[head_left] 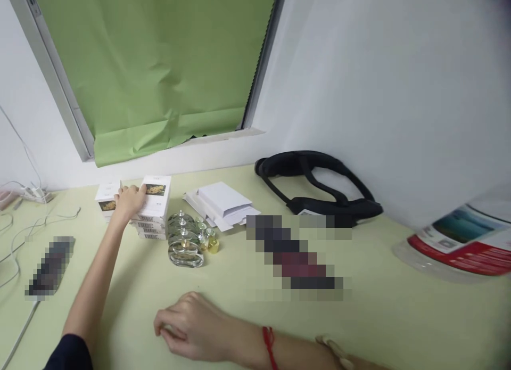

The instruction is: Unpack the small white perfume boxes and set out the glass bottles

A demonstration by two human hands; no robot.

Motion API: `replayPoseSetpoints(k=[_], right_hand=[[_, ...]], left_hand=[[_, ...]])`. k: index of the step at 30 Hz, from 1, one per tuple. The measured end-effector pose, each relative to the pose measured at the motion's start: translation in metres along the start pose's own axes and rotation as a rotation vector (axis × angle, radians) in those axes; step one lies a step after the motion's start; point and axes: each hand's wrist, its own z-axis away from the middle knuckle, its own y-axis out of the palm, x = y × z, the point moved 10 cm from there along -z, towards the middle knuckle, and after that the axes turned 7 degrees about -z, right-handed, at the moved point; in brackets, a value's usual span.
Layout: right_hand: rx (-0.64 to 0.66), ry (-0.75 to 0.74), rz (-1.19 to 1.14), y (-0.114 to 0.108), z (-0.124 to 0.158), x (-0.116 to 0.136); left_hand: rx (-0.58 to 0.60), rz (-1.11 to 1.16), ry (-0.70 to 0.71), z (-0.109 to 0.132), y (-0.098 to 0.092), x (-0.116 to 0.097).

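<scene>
My left hand (128, 199) reaches to the far left of the pale green table (399, 317) and rests its fingers on the top box of a stack of white printed boxes (154, 207). The fingers curl over that box's edge. A second white box (107, 195) lies just left of the hand. In front of the stack stand round glass perfume bottles (184, 245) with gold caps. My right hand (191, 327) lies on the table near me, fingers curled under, with a red string on the wrist. Whether it holds anything is hidden.
Folded white cards and papers (223, 202) lie right of the boxes. A black strap (319, 186) sits by the wall. Cables and a power strip (30, 193) run along the left. A round plastic container (459, 242) sits at the right edge. A green blind (159, 66) covers the window.
</scene>
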Motion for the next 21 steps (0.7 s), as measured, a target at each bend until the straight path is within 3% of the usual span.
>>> replayPoseSetpoints(k=[4,8,10,16,21], right_hand=[[-0.026,-0.017,-0.015,-0.002,0.0,-0.002],[-0.052,-0.027,-0.02,-0.003,0.002,-0.003],[-0.06,-0.037,-0.03,-0.003,0.003,-0.003],[-0.082,-0.06,-0.028,-0.006,0.004,-0.001],[-0.058,-0.098,-0.036,-0.009,0.005,0.003]], left_hand=[[0.077,-0.039,0.072,0.004,-0.002,0.002],[0.1,0.001,0.514,0.025,-0.009,-0.033],[0.09,-0.007,0.614,0.038,-0.007,-0.045],[0.142,-0.108,0.568,0.056,0.01,-0.071],[0.139,-0.096,0.535,0.046,0.012,-0.066]])
